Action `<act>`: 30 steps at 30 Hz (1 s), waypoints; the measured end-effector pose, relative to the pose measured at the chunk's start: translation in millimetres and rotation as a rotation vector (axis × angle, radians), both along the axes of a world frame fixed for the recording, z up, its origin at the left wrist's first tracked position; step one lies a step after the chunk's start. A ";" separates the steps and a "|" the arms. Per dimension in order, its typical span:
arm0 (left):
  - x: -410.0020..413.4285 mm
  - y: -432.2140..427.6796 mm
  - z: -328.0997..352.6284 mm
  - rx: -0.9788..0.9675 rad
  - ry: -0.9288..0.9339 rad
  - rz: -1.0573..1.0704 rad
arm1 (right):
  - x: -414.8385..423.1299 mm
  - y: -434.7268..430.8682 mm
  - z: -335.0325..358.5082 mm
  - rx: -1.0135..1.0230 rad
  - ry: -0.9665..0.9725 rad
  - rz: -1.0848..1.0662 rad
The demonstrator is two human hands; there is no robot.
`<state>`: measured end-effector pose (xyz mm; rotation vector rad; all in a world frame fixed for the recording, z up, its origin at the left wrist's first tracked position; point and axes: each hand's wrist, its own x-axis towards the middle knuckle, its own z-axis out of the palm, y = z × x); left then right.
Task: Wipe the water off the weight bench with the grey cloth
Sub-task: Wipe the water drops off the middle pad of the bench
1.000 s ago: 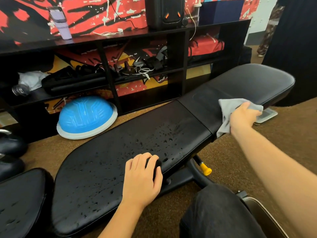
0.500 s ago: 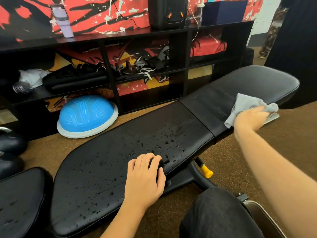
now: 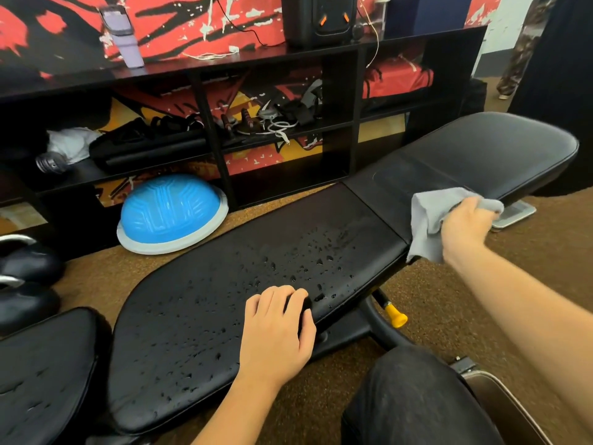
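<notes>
While the left hand point(image 3: 277, 329) lies flat with relaxed fingers over the near edge of the weight bench point(image 3: 205, 319) at lower centre, probably to brace the body, the right hand point(image 3: 465, 228) clutches the grey cloth point(image 3: 428, 216) at the right of the frame, bunched against the seam between the long pad and the seat pad. Droplets cover the long pad left of the cloth, so the wiping seems barely begun there. A blue dome point(image 3: 171, 211) sits on the floor beyond.
</notes>
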<state>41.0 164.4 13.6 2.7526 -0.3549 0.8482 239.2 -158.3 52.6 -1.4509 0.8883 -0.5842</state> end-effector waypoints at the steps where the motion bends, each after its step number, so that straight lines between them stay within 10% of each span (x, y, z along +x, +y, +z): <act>1: -0.2 0.3 -0.2 0.000 -0.005 -0.005 | 5.2 -6.2 8.9 0.030 0.007 0.010; 14: 1.7 1.3 2.3 -0.020 0.037 0.024 | -74.6 87.0 -8.3 0.153 0.037 0.243; 30: 1.8 -1.7 0.8 -0.003 0.048 0.053 | 36.2 -99.7 83.0 0.200 -0.056 -0.115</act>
